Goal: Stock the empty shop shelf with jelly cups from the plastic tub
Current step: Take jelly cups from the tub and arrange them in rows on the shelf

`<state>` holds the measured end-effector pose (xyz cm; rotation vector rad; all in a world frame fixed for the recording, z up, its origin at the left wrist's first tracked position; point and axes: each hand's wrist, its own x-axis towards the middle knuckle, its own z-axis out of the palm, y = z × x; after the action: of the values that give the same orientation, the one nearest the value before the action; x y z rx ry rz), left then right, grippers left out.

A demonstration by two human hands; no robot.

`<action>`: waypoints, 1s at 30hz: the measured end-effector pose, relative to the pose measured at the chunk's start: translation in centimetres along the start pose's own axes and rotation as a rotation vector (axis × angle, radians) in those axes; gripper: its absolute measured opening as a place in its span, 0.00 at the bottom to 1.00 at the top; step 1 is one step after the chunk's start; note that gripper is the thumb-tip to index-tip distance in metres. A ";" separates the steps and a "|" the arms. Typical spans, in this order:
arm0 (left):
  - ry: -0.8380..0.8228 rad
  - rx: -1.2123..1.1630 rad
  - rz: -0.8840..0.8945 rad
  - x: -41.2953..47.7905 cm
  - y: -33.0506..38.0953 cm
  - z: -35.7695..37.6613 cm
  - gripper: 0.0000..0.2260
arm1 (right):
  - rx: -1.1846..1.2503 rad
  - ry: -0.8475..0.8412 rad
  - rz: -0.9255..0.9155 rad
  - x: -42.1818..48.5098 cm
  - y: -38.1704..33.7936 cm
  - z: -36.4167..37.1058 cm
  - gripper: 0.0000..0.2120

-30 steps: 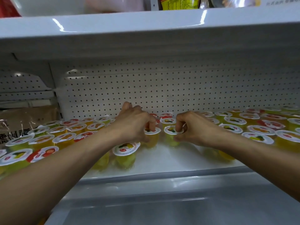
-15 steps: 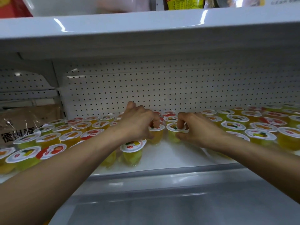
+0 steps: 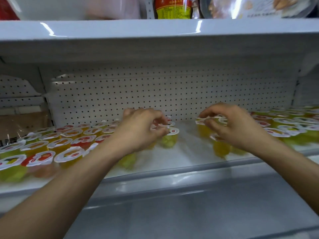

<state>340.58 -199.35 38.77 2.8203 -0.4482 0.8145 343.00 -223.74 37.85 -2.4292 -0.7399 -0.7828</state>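
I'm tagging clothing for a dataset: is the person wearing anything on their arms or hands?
No sleeves show anywhere up to the frame's edge. The left hand and right hand wear no gloves; no watch or ring shows, though motion blur hides fine detail.

White steel shop shelving fills the frame. An upper shelf (image 3: 155, 31) runs from 9 to 3 o'clock, its glossy front lip catching streaks of overhead light (image 3: 47, 29). On it at 12 o'clock stands a container with a red-and-yellow label (image 3: 173, 7), and a clear plastic pack (image 3: 259, 6) lies at 1 o'clock. Behind, a white perforated back panel (image 3: 172, 94) spans the centre in the shelf's shadow. At 9 o'clock, in the neighbouring bay (image 3: 15, 87), sits a brown packet with dark print (image 3: 22, 123). A grey, reflective ledge (image 3: 189, 213) slopes across 6 o'clock.
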 end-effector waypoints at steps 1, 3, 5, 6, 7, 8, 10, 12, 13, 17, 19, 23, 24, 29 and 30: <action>0.012 -0.037 0.020 -0.5 1.3 0.4 0.09 | 0.039 0.016 0.033 -0.4 0.9 -0.6 0.08; 0.012 -0.148 0.044 -1.3 3.8 1.6 0.10 | 0.083 0.029 0.074 -1.3 2.6 -1.3 0.08; 0.003 -0.269 0.039 -1.6 6.1 3.5 0.13 | 0.069 0.032 0.073 -2.3 4.3 -1.5 0.07; -0.011 -0.313 0.023 -1.5 7.2 4.5 0.14 | 0.038 0.024 0.063 -2.8 5.0 -1.6 0.07; -0.027 -0.351 0.003 -1.4 8.2 5.5 0.17 | -0.001 0.011 0.048 -3.3 5.7 -1.7 0.07; -0.037 -0.382 -0.018 -1.2 9.2 6.4 0.19 | -0.037 -0.004 0.034 -3.8 6.5 -1.8 0.08; -0.030 -0.405 -0.057 -0.7 10.8 7.9 0.23 | -0.088 -0.030 0.026 -4.7 7.6 -2.1 0.11; -0.007 -0.374 -0.100 -0.3 12.0 8.8 0.26 | -0.153 -0.060 0.038 -5.4 8.4 -2.2 0.13; 0.009 -0.347 -0.120 0.0 12.4 9.1 0.25 | -0.195 -0.076 0.052 -5.7 8.6 -2.1 0.15; 0.065 -0.239 -0.162 0.8 13.6 9.9 0.21 | -0.285 -0.070 0.100 -5.8 9.0 -1.8 0.17; 0.081 -0.219 -0.161 1.2 13.8 9.9 0.18 | -0.287 -0.071 0.126 -5.6 9.0 -1.6 0.16; 0.093 -0.232 -0.166 1.1 13.5 9.5 0.16 | -0.134 -0.067 0.114 -5.5 8.8 -0.9 0.14; 0.098 -0.218 -0.163 0.8 13.2 9.3 0.16 | -0.098 -0.055 0.097 -5.5 8.8 -0.7 0.14; 0.172 0.016 -0.177 -1.2 10.2 7.9 0.16 | -0.003 -0.036 0.017 -5.3 7.6 0.7 0.14; 0.206 0.099 -0.172 -1.6 9.6 7.6 0.16 | 0.015 -0.028 -0.002 -5.2 7.3 1.1 0.14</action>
<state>339.86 -209.84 32.28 2.7731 -0.1362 1.1009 344.29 -230.24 31.76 -2.4307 -0.7555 -0.7432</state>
